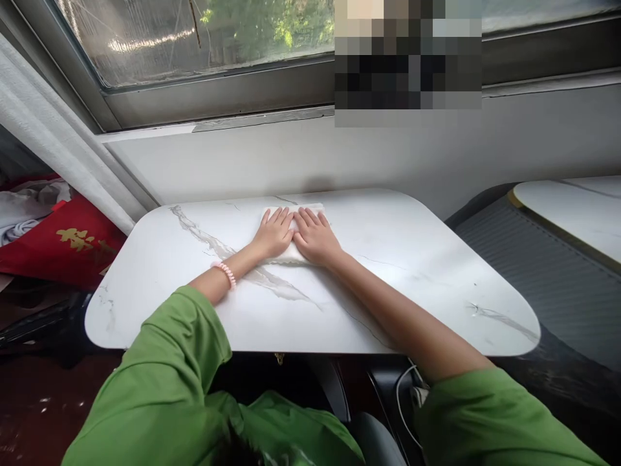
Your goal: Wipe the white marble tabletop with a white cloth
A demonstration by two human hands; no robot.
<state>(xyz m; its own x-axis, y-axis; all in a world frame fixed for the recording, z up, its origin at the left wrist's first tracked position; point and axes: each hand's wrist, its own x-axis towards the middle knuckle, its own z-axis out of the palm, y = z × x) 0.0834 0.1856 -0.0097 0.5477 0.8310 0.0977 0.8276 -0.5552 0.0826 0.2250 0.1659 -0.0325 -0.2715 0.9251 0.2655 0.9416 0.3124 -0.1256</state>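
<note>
The left hand [275, 234] and the right hand [316, 235] lie side by side, palms down, both open and flat, with their fingers a bit apart and pointing away from the person. Their thumbs are very close together. Both hands press on a white cloth [290, 254], which lies flat under them, and its edges peek out at the top and the bottom. The cloth is near the middle of the white desk [145, 278], closer to the far side by the wall [252, 162]. The desk has round corners and grey, wiggly lines on it. A pink bead bracelet [227, 274] goes around the left wrist. Both arms wear a green top [167, 356]. A white cord [398, 404] hangs below the near edge. On the left are a pale curtain [58, 116] and a red bag [43, 252] with gold marks. On the right is part of a second desk [572, 204], also white. Past the wall top there is a big window [252, 35] with green leaves outside, and blurry squares hide part of it.
</note>
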